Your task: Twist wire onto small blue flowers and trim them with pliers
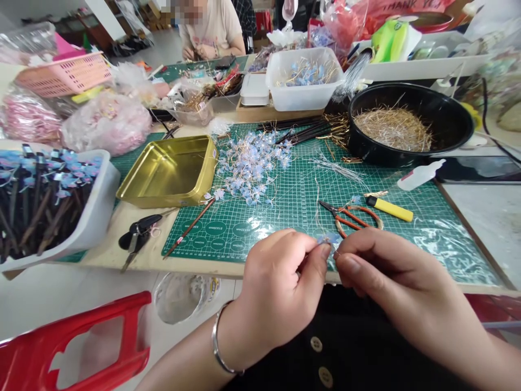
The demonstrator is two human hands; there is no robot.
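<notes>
My left hand (pixel 280 288) and my right hand (pixel 391 277) meet at the near edge of the green cutting mat (pixel 293 201). Both pinch a small blue flower piece (pixel 329 239) held between their fingertips. A thin wire seems to run from it, but it is too fine to be sure. A silver bangle (pixel 217 339) circles my left wrist. Just beyond my fingers lie orange-handled scissors (pixel 350 217) and a yellow utility knife (pixel 388 208). A loose pile of blue wire flowers (pixel 252 165) lies further back on the mat.
A gold tin (pixel 171 171) sits left of the mat, with a white tub of dark sticks (pixel 44 201), black pliers (pixel 138 231) and a thin brush (pixel 189 228). A black bowl of gold wire (pixel 407 125), a glue bottle (pixel 419 175), white tubs and bags stand behind. Another person (pixel 211 30) works opposite. A red stool (pixel 77 342) stands below left.
</notes>
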